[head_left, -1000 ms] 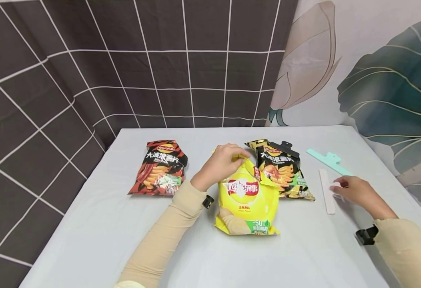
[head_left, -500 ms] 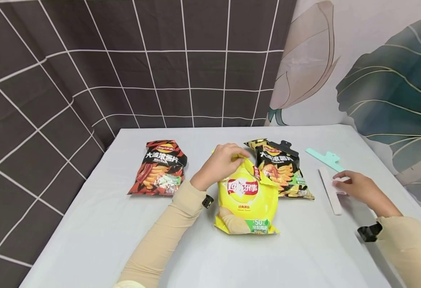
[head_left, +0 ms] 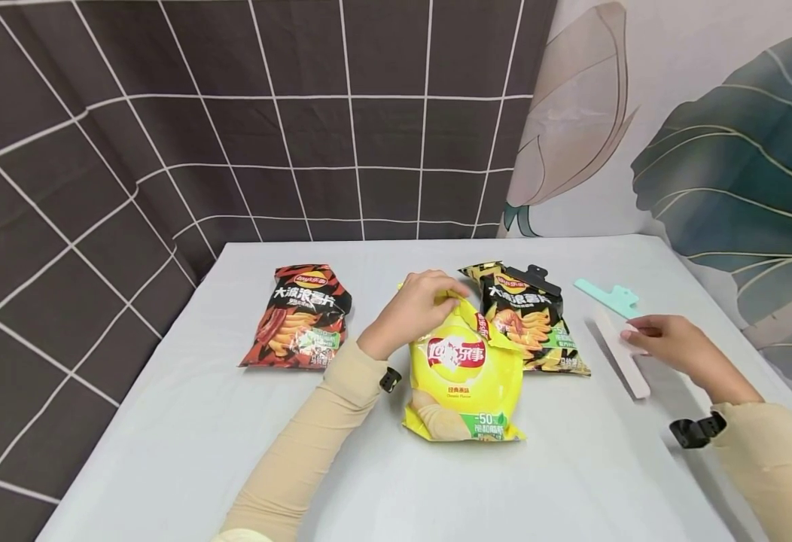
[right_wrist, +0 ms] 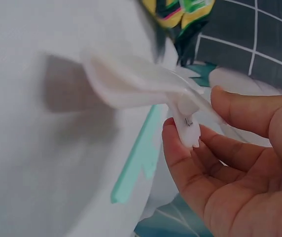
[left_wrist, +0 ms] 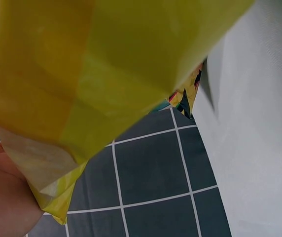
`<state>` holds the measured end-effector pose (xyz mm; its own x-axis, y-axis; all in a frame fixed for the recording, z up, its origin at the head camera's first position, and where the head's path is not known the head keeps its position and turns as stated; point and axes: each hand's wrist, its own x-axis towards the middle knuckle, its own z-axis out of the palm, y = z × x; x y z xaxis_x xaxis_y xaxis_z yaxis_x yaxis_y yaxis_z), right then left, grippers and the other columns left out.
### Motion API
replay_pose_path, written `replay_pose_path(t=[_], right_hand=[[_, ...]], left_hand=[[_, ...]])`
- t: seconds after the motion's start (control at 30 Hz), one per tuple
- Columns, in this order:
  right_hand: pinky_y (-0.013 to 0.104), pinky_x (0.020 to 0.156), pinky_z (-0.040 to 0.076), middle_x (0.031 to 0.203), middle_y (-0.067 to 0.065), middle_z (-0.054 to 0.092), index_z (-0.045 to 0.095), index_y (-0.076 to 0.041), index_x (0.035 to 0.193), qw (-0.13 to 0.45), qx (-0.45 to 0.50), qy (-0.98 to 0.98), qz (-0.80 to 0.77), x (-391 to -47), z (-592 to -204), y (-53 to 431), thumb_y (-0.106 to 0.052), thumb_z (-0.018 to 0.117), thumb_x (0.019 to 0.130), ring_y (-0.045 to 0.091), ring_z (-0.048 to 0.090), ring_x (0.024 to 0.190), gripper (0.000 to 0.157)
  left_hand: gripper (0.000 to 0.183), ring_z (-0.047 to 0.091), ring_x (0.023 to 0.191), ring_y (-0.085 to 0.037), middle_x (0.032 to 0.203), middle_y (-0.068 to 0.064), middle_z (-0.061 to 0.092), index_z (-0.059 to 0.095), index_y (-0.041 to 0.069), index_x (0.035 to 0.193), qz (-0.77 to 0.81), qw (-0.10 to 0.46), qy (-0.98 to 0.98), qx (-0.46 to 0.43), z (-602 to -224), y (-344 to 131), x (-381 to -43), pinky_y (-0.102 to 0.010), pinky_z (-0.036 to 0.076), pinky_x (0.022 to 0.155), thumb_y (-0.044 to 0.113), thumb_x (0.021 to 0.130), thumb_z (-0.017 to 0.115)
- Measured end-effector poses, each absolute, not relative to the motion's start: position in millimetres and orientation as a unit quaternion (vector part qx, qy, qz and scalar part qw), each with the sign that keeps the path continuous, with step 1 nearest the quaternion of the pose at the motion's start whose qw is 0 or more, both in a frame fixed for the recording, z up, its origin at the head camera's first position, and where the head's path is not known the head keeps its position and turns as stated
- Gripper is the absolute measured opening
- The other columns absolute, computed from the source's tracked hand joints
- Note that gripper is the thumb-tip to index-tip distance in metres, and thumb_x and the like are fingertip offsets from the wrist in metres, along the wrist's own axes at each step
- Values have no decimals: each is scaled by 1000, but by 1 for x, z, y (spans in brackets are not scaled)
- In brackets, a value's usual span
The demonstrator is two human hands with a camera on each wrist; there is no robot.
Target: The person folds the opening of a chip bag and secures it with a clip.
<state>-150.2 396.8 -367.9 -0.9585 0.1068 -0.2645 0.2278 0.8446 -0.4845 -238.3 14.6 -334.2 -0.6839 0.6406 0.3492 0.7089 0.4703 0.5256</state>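
Observation:
In the head view my left hand [head_left: 415, 310] pinches the folded-over top edge of a yellow chip bag [head_left: 467, 380], which stands up on the white table. The bag [left_wrist: 106, 64] fills much of the left wrist view, with part of the left hand [left_wrist: 8, 197] beside it. To the right, my right hand [head_left: 674, 346] holds a long white bag clip [head_left: 621, 357]. Close up in the right wrist view, thumb and fingers squeeze the handle of that clip [right_wrist: 131, 84], lifted off the table with its shadow beneath.
Behind the yellow bag lies a black-and-gold chip bag [head_left: 525, 331] with a black clip [head_left: 534, 280] across its top. A red-and-black chip bag [head_left: 304, 320] lies at the left. A mint-green clip [head_left: 609, 297] rests at the table's right, near the white clip.
The right hand has taken up the white clip and raised it from the table, turning it a little and moving slightly away. The left hand and yellow bag have stayed put.

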Motion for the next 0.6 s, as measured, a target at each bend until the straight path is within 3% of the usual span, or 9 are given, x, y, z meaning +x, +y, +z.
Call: replay_pose_path(t=[0.3,0.6], right_hand=[[46,78,51,119,35,53,43,15,132,74,48,954,-287,-157,-352,375,-40,51,99,37,56,97,65],[56,88,47,126,33,53,43,10,137,75,36,946,-313,-164,-339,356,-42,48,99,39,55,106,64]], left_hand=[[19,63,103,-15,106,0,72,73,12,107,-343,51,-850,-397,-334,14,-238,-38,41,99,7,90,64],[20,62,106,-16,109,-2,71,71,10,108,-348,41,-849,-394,-333,13,-237,-39,39,103,6,90,63]])
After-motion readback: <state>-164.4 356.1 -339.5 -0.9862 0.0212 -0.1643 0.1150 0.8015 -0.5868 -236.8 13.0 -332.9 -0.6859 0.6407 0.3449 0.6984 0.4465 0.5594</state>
